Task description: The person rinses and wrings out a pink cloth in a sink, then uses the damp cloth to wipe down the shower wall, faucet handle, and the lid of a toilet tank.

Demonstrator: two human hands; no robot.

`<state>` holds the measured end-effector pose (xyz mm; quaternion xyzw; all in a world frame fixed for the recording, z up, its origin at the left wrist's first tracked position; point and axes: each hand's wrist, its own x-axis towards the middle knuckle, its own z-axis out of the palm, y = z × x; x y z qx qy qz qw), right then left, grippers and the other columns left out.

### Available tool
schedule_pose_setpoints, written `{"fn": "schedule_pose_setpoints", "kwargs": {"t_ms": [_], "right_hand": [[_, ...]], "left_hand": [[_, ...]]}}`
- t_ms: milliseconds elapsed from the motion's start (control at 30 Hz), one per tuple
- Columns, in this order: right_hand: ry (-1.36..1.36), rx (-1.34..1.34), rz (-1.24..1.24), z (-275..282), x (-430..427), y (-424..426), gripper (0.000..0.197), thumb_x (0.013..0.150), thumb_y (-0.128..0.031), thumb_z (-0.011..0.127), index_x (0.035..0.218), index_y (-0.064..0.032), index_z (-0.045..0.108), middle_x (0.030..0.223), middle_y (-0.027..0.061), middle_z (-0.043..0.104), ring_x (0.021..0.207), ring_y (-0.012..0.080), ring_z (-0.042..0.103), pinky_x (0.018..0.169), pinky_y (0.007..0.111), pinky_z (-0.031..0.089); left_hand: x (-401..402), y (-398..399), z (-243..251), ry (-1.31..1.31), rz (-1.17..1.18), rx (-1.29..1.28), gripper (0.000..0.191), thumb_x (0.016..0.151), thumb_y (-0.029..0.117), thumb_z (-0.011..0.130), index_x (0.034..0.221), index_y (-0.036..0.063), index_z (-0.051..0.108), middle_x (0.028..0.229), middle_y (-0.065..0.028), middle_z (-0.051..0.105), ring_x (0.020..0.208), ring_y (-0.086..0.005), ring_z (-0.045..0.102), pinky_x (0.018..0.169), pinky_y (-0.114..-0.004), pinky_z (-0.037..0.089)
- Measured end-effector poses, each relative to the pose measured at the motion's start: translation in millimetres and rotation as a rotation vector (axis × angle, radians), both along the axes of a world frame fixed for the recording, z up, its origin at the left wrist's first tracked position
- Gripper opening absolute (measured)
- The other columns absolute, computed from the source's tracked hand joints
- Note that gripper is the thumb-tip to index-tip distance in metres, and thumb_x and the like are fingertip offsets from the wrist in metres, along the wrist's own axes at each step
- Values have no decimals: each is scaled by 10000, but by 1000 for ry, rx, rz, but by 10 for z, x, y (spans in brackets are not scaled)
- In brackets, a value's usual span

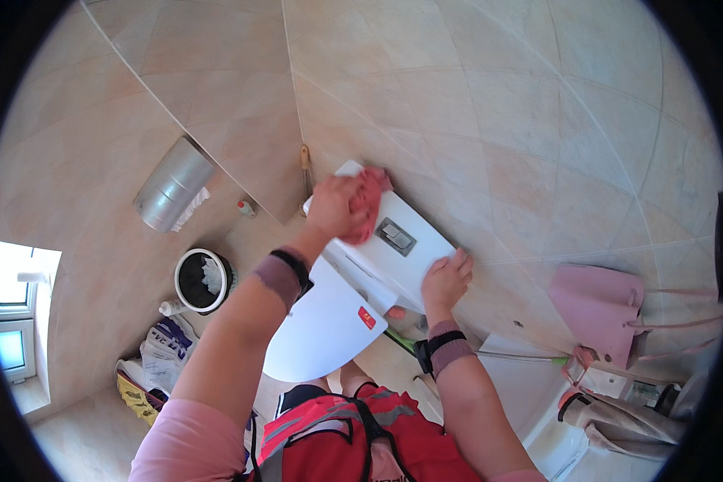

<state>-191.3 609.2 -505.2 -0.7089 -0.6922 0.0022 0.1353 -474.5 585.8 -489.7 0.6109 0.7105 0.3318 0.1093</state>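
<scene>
A red cloth (367,208) lies bunched under my left hand (336,205), which presses it on the left part of the white toilet tank lid (422,226). Near the middle of that lid is a grey flush button (395,236). My right hand (447,280) rests at the tank's right end, fingers spread over its edge, with nothing seen in it. Below the tank, the white toilet seat lid (319,331) is down and bears a red sticker.
Left are a metal paper dispenser (175,184), a lined waste bin (200,281), bottles and plastic bags (165,355). A wooden-handled brush (305,159) stands in the corner. At right are a pink bag (599,310), a hose (518,356) and a washbasin (557,449) with a grey cloth beside it.
</scene>
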Motion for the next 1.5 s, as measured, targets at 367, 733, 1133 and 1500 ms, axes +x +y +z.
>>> {"fn": "schedule_pose_setpoints", "kwargs": {"t_ms": [367,733,1133,1500], "right_hand": [[26,2,-8,0,6,5,439,929,-247,474,1329,-68,456,1402,233,415,1240,425,446,950,557,437],[14,2,10,62,-64,-61,435,932,-248,471,1331,-73,452,1397,229,419,1241,422,445,961,548,431],[12,-22,-3,64,-36,-27,441,936,-251,473,1337,-65,465,1414,227,415,1244,418,450,980,541,423],[18,-17,-3,24,-12,2,447,934,-252,473,1338,-63,464,1395,227,431,1230,418,462,959,538,440]], "left_hand": [[269,-109,178,58,122,-51,692,700,387,762,1287,87,554,1340,-103,529,1235,-350,474,1052,-513,354],[89,232,224,265,288,-136,778,779,417,738,1435,134,428,1484,-74,423,1391,-384,346,1112,-607,261],[183,-322,53,127,87,-76,891,651,484,821,1394,126,486,1424,-114,462,1364,-333,381,1138,-591,225],[386,-324,82,26,193,-9,737,687,393,822,1301,94,544,1320,-117,559,1212,-352,513,1008,-526,372]]}}
